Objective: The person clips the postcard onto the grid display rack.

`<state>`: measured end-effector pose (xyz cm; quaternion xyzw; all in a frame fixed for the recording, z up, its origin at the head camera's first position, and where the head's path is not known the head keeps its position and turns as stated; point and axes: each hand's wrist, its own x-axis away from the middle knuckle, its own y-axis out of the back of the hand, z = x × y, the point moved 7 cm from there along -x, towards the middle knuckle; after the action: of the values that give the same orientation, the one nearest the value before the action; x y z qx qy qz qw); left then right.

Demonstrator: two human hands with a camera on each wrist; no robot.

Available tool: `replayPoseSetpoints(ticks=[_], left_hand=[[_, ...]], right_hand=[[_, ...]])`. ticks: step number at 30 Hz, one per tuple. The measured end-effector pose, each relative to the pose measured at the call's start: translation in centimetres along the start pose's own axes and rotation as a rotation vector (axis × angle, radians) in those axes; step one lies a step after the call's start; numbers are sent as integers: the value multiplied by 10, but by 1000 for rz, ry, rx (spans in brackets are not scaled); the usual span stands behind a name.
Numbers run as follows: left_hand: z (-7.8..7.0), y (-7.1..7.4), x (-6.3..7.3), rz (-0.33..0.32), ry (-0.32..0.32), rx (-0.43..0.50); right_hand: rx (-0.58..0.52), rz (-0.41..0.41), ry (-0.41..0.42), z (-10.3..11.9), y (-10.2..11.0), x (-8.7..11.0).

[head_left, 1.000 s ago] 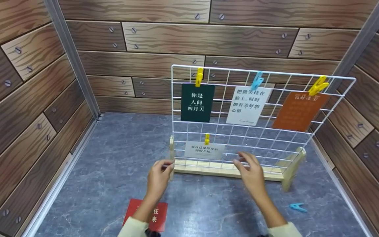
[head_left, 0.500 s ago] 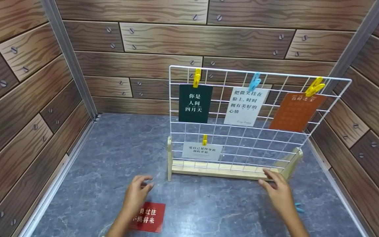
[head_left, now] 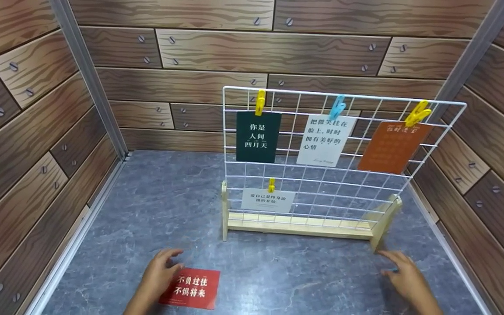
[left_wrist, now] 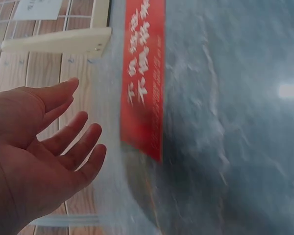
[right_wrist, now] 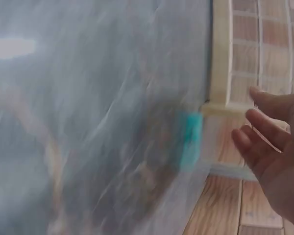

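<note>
My left hand (head_left: 158, 274) hovers at the left edge of a red card (head_left: 196, 289) with white characters, which lies flat on the floor. Its fingers are loosely bent and hold nothing; the left wrist view shows a gap between them and the card (left_wrist: 142, 83). On the other side, my right hand (head_left: 407, 276) is over a small blue clothespin (right_wrist: 190, 141), which it mostly hides in the head view. Nothing is in its fingers either, and they look apart from the blurred clothespin in the right wrist view.
A white wire grid (head_left: 322, 186) stands on a wooden base (head_left: 300, 225). Yellow clothespins (head_left: 260, 103) and a blue one (head_left: 337, 107) hold a green card (head_left: 257, 151), an orange card (head_left: 392, 151) and two white cards on it. Wood-patterned walls (head_left: 217, 48) enclose the floor.
Both hands have drawn back from in front of the grid and spread apart: the left down to the red card, the right down and right to the loose blue clothespin. The view shifted slightly.
</note>
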<state>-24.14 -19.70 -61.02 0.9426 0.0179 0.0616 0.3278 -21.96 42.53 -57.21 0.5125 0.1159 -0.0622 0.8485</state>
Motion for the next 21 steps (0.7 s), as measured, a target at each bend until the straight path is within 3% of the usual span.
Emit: replayPoseSetpoints(ticks=[3,5,12,17,21], left_hand=[[7,4,3,-6,16,-21],[11,8,6,-6,34,-27],[22,13,10,4,46,-71],[31,10,10,94,71,-94],[32,4,7,165,62,-141]], right_hand=[[33,185,-80,-19,-9,1],[56,245,-109,-27,-13,1],[105,298,-157,-42,-13,-1],[110,346,-260,-53,-15,2],[116,330,-277,-55,-16,4]])
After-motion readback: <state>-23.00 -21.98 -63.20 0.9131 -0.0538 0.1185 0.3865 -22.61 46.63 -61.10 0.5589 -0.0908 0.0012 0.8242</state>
